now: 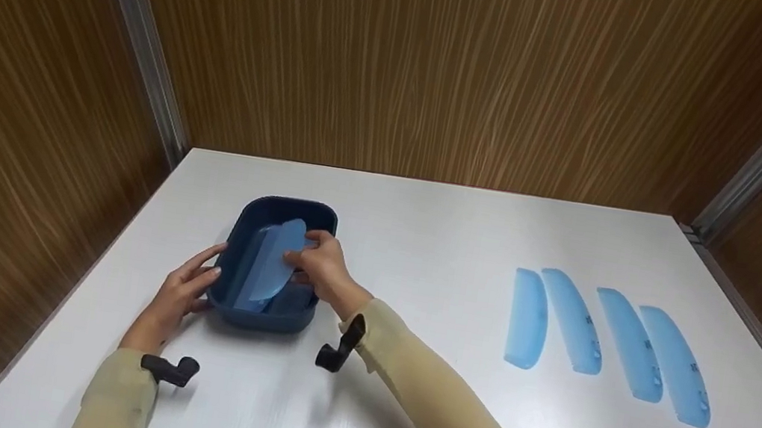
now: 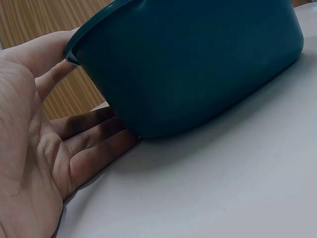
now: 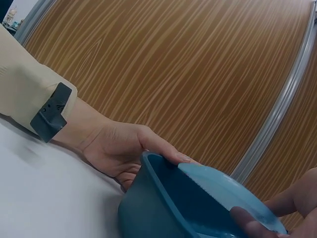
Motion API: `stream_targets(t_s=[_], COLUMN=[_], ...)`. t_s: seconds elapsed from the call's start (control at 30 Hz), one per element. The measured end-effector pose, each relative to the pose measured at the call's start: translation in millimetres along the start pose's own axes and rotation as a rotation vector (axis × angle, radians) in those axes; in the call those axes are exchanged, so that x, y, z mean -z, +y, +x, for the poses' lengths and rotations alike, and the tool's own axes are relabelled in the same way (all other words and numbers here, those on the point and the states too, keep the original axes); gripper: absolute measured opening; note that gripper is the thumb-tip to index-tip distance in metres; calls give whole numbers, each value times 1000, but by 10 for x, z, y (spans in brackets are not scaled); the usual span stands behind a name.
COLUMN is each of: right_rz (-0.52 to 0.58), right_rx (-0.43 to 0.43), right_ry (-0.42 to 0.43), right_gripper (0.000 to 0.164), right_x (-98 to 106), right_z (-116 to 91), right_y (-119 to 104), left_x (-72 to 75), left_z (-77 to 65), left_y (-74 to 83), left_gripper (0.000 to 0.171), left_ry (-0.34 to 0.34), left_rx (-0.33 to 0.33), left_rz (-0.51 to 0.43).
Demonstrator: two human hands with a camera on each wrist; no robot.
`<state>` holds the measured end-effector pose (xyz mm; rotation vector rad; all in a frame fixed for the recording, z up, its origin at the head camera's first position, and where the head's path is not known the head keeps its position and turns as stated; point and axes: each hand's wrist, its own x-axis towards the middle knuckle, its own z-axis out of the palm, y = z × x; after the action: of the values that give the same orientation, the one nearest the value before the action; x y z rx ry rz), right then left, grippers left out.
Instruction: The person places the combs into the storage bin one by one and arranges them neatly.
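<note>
A dark-blue open box [image 1: 264,321] stands on the left part of the white table. My left hand [image 1: 176,293] holds it at its left side. In the left wrist view, the thumb and one finger reach the rim while the other fingers lie against the lower wall [image 2: 188,74]. Over the box, my right hand [image 1: 325,262] pinches a light-blue half-moon comb [image 1: 285,249] by its curved back, tilted. Fine teeth show along the comb's straight edge [image 3: 220,183] in the right wrist view. Another blue comb [image 1: 255,274] lies partly hidden inside the box.
Several more light-blue combs lie side by side on the right of the table, the leftmost comb [image 1: 528,319] apart from the rightmost comb [image 1: 677,368]. A wood-grain panel [image 1: 411,60] rises behind the table [image 1: 424,228], with more panels at both sides.
</note>
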<state>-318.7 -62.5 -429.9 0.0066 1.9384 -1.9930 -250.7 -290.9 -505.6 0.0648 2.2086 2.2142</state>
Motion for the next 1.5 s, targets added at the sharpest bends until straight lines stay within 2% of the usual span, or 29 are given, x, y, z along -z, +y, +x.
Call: stream_targets(t_s=[0.43,0.6,0.73,1.03,1.13,1.37,1.5], right_rz=[-32,-53,-84,-131,-134,-115,-157], right_rx=[-15,-33,-46,-83,-64,17,75], right_ry=[-46,-58,-103,-227,-276,-320,-375], right_gripper=[66,60,55,56,54,48,40], right_x=[-121,-136,-134,-115,-94,-32,15], right_z=[23,43,55,18,-5,-28,-54], right_y=[48,73,88,65,67,71,62], left_x=[-5,-15,-9,4,-1,6,17], left_z=[-17,0,-2,8,13,34,38], left_y=[16,10,11,-1,-4,1,1], left_gripper=[53,52,51,51,51,52,53], left_ry=[12,3,5,4,7,10,11], left_rx=[4,0,7,11,15,16,16], left_rz=[15,9,20,12,11,23,24])
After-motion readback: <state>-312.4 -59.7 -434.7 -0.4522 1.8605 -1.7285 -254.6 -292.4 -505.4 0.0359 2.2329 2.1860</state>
